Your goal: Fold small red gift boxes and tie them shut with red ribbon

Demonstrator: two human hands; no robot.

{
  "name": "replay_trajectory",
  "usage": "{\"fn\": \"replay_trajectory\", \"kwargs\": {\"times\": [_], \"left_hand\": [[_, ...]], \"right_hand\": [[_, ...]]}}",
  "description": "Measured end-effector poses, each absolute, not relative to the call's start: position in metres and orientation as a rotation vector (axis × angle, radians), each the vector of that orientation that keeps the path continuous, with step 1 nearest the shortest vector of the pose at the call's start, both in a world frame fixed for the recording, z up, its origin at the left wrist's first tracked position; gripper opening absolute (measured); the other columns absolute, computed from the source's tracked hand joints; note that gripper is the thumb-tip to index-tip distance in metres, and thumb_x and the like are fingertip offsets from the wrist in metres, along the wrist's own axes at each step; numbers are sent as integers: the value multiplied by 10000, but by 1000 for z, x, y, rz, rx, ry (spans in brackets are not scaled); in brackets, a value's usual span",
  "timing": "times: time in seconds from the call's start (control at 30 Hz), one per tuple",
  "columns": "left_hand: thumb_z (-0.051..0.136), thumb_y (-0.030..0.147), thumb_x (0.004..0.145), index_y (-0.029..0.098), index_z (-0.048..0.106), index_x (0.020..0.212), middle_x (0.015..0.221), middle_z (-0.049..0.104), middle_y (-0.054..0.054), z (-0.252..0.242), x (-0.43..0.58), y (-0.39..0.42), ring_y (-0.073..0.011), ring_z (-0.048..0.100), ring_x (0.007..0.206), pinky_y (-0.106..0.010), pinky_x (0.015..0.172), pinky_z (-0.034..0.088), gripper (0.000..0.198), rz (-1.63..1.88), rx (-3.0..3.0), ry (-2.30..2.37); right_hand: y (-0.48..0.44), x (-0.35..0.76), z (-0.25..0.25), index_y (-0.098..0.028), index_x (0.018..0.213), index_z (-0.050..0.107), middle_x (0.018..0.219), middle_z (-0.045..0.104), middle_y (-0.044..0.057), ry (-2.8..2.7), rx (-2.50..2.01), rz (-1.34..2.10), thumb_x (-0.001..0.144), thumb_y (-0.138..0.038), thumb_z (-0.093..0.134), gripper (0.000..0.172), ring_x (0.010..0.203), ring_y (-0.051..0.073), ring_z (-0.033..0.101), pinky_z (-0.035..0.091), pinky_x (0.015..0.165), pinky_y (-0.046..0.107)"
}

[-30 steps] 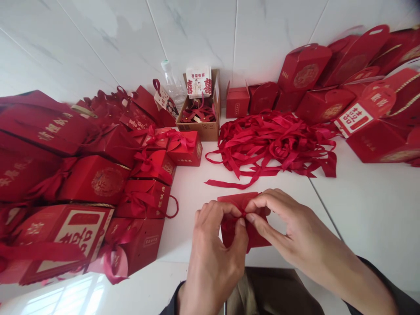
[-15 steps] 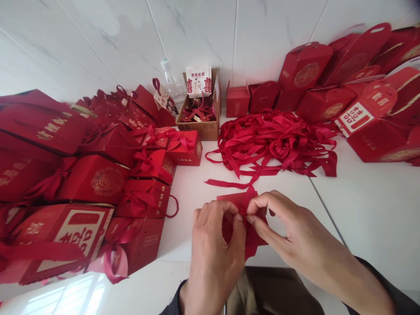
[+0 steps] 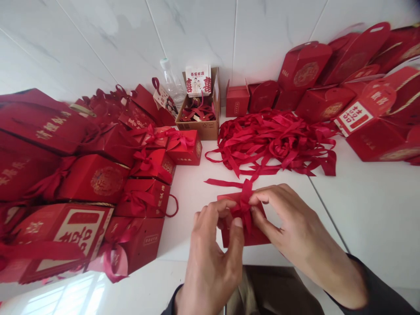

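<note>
A small red gift box (image 3: 254, 232) stands on the white table (image 3: 370, 205) close to me. A red ribbon (image 3: 244, 205) lies across its top, bunched into a knot. My left hand (image 3: 213, 253) pinches the ribbon from the left with thumb and fingers curled. My right hand (image 3: 288, 227) pinches the same ribbon from the right, fingers closed over the box's top. One ribbon end sticks up toward the loose ribbon pile (image 3: 275, 142).
Finished red boxes with bows (image 3: 147, 175) crowd the left side. A cardboard carton (image 3: 200, 116) with tags stands at the back by a plastic bottle (image 3: 170, 81). Folded red boxes without ribbons (image 3: 331, 83) line the back right. A tiled wall rises behind.
Both hands have shifted slightly away from me on the box. The ribbon has been pulled up into a taller bunched knot, with an end now pointing away.
</note>
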State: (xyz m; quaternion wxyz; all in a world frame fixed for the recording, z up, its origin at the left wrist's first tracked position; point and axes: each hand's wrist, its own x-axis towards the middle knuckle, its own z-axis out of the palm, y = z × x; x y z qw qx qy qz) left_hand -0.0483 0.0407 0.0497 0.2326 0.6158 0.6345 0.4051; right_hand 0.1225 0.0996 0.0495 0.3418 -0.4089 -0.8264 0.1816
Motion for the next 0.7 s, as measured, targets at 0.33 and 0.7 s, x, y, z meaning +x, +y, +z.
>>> {"fn": "replay_trajectory", "kwargs": {"times": [0.33,0.7], "left_hand": [[585,130,958,261,662,1046,1036,664,-31,44,-62,48,-206,636,989,-369,868,523,176,1053,1746,1697],[573,134,978,240,634,926,893,658,5,45,-59,52,-169,572,857,-299,744,437,133,1127,1681,1731]], "right_hand": [[95,136,47,-278,1242,553,993,626,2,-2161,-1167,618,987,-197,608,272,888,196,650,536,806,325],[81,132,58,-264,1140,589,1019,582,40,-2361,-912,572,1024,-41,530,257,938,247,567,505,818,421]]}}
